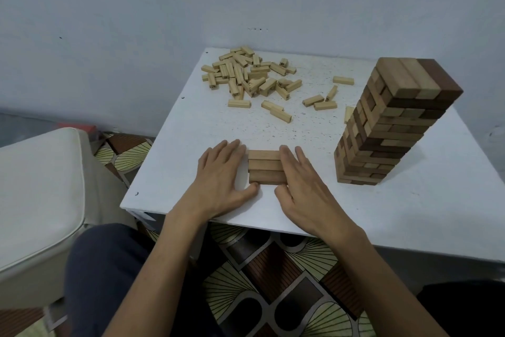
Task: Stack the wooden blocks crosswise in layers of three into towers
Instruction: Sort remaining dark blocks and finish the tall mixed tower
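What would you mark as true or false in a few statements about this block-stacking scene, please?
1. A tall tower stands on the right part of the table. True.
2. The left hand and right hand flank a low group of blocks, one at each end. True.
3. The loose pile lies at the table's near edge beside the hands. False: it lies on the far side, near the wall.
4. The right hand holds a block in the air. False: it rests low, with straight fingers against the low group of blocks.
5. The tower's top layer includes a dark block. True.
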{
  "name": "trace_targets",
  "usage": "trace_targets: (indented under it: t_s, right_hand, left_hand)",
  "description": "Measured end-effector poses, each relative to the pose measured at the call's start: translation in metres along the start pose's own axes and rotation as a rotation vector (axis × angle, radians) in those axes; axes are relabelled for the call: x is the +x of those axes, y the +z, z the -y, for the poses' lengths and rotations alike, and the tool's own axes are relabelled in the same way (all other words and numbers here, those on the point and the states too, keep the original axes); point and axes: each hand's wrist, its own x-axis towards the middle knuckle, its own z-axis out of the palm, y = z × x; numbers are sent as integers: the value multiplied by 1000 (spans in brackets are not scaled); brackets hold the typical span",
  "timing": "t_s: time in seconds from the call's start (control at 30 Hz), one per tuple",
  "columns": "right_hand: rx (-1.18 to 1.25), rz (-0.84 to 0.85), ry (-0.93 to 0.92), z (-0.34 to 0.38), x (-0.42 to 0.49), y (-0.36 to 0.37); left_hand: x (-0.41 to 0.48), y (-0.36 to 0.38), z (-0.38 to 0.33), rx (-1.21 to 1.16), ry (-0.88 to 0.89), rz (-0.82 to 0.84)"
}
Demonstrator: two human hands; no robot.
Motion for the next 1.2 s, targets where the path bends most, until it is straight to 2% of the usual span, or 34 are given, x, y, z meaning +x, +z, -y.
trace_targets:
  t_s: [0.33, 0.53, 0.9, 1.2]
  right_hand:
    - [-277, 22, -22, -7, 5, 17]
    - [-283, 5, 1, -3, 4, 20]
    - [-263, 14, 34, 3, 2, 17]
    - [-45, 8, -19, 3, 4, -7]
  left_hand:
    - [-11, 7, -17, 235, -3, 99]
    - [-13, 8, -20, 257, -10, 112]
    - [-12, 7, -17, 216, 5, 110]
    - [0, -8, 1, -72, 147, -4]
